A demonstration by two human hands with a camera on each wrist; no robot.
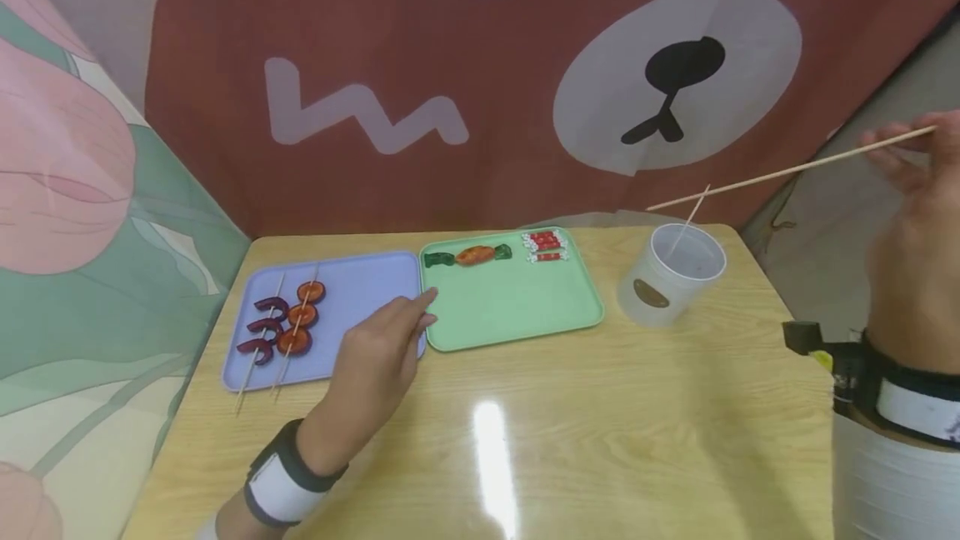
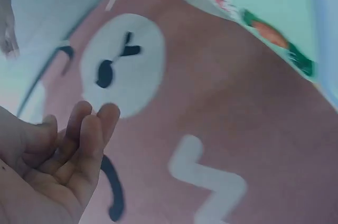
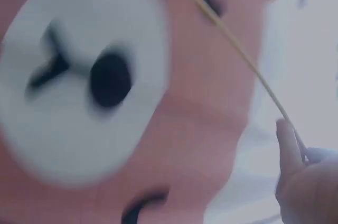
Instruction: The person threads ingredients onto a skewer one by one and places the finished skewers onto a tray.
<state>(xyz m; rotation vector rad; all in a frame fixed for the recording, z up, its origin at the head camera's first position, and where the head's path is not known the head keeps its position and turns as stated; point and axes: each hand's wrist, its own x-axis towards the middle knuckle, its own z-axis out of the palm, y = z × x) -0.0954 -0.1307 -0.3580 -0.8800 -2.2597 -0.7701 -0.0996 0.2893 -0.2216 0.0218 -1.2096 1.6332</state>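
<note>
My right hand (image 1: 911, 219) is raised at the right and pinches a thin wooden skewer (image 1: 795, 169) near one end. The skewer points left, its far tip above the translucent cup (image 1: 651, 298). In the right wrist view, the bare skewer (image 3: 240, 52) runs up and left from the fingers. A second skewer (image 1: 699, 205) leans inside the cup. My left hand (image 1: 378, 352) holds nothing; its loosely bent fingers hover by the near-left side of the green tray (image 1: 517, 307), overlapping the blue tray (image 1: 375, 277) in the head view.
On the blue tray lie a skewer of curved purple pieces (image 1: 266, 326) and a skewer of round orange-brown slices (image 1: 302, 315). At the green tray's back sit an orange piece with green ends (image 1: 476, 255) and several red-and-white wrapped candies (image 1: 546, 245). A printed backdrop (image 1: 360, 190) stands behind the table.
</note>
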